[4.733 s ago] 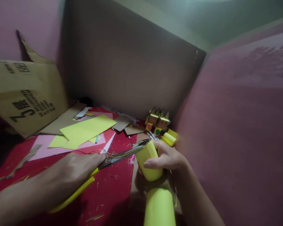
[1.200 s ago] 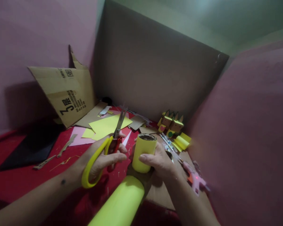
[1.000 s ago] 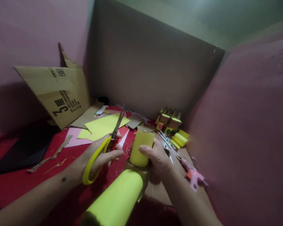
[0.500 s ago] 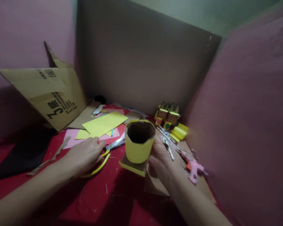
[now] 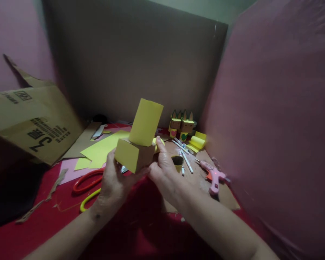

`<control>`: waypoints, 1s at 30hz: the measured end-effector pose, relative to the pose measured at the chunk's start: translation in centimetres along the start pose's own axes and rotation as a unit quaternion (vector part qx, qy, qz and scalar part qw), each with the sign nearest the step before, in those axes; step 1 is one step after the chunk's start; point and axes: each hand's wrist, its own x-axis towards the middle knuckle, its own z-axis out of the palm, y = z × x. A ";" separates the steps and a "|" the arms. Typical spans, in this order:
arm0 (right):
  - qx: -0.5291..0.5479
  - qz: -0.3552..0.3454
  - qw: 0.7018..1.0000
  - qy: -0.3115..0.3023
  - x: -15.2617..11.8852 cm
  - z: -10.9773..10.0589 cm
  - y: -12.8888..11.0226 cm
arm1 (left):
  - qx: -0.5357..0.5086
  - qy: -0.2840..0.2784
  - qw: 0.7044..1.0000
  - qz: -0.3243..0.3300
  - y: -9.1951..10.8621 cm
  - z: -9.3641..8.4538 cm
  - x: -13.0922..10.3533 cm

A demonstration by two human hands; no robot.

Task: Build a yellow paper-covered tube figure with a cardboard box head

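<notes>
Both hands are closed round a cardboard model (image 5: 127,154), raised above the table. It has a boxy base with a yellow paper face and a tall yellow tube (image 5: 146,122) standing slightly tilted on it. My left hand (image 5: 116,180) grips the base from the left and below. On the right side, my right hand (image 5: 165,164) holds it, thumb up against a small rounded yellow part (image 5: 157,145); its other fingers are mostly hidden. Scissors (image 5: 88,180) with red and yellow handles lie behind my left wrist, blades mostly covered.
A pink glue gun (image 5: 213,176) rests on a cardboard sheet (image 5: 203,195) at right, near several white pens (image 5: 188,160) and a short tube (image 5: 178,161). Two small cardboard figures (image 5: 181,125) stand behind. Yellow paper (image 5: 103,148) and a big carton (image 5: 40,122) are at left.
My left hand has left the scissors and taken hold of the model's base. The model has been turned so its tube points up and away. The view has shifted right.
</notes>
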 end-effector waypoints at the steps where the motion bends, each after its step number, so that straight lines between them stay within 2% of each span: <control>1: 0.016 -0.005 1.000 0.002 0.0 0.2 0.1 | -0.026 0.023 0.999 -0.003 0.4 0.0 0.2; 4: 0.039 0.000 0.999 -0.009 -0.4 0.5 0.1 | -0.090 0.065 0.994 0.003 1.6 -0.4 1.0; 6: 0.012 0.033 0.999 -0.027 -1.4 0.1 -0.4 | -0.098 0.082 0.992 0.020 2.5 -1.2 2.0; 8: -0.077 0.070 0.993 -0.046 -3.1 -0.8 -1.4 | -0.105 0.085 0.990 0.038 3.3 -2.3 3.3; 9: -0.138 0.061 0.987 -0.056 -4.0 -1.5 -2.3 | -0.122 0.095 0.986 0.053 3.6 -2.9 4.0; 10: -0.210 0.020 0.975 -0.072 -4.9 -2.2 -3.3 | -0.139 0.088 0.985 0.057 3.8 -3.6 4.7; 11: -0.277 -0.070 0.955 -0.076 -5.7 -3.1 -4.4 | -0.155 0.076 0.984 0.051 3.9 -4.1 5.2; 12: -0.339 -0.179 0.921 -0.069 -6.2 -4.1 -5.5 | -0.163 0.063 0.984 0.042 3.8 -4.5 5.7; 14: -0.441 -0.373 0.816 -0.019 -6.3 -6.1 -7.6 | -0.160 0.010 0.987 0.010 3.3 -4.8 6.2; 15: -0.493 -0.387 0.779 -0.008 -6.0 -7.1 -8.5 | -0.146 -0.027 0.989 -0.003 2.9 -4.8 6.3; 18: -0.620 -0.273 0.736 0.006 -4.1 -9.8 -9.6 | -0.076 -0.148 0.986 -0.013 1.6 -4.2 6.1; 20: -0.656 -0.237 0.715 -0.035 -2.8 -11.2 -9.4 | -0.040 -0.196 0.980 -0.004 0.9 -3.7 5.9; 23: -0.651 -0.200 0.724 -0.107 -1.8 -12.3 -8.5 | -0.012 -0.232 0.973 -0.005 0.0 -3.3 5.8; 25: -0.645 -0.202 0.729 -0.109 -1.6 -12.5 -7.9 | 0.014 -0.249 0.968 -0.012 -0.6 -3.1 5.9; 30: -0.669 -0.199 0.709 -0.100 -1.8 -12.6 -7.4 | 0.040 -0.274 0.961 -0.016 -2.6 -2.8 6.3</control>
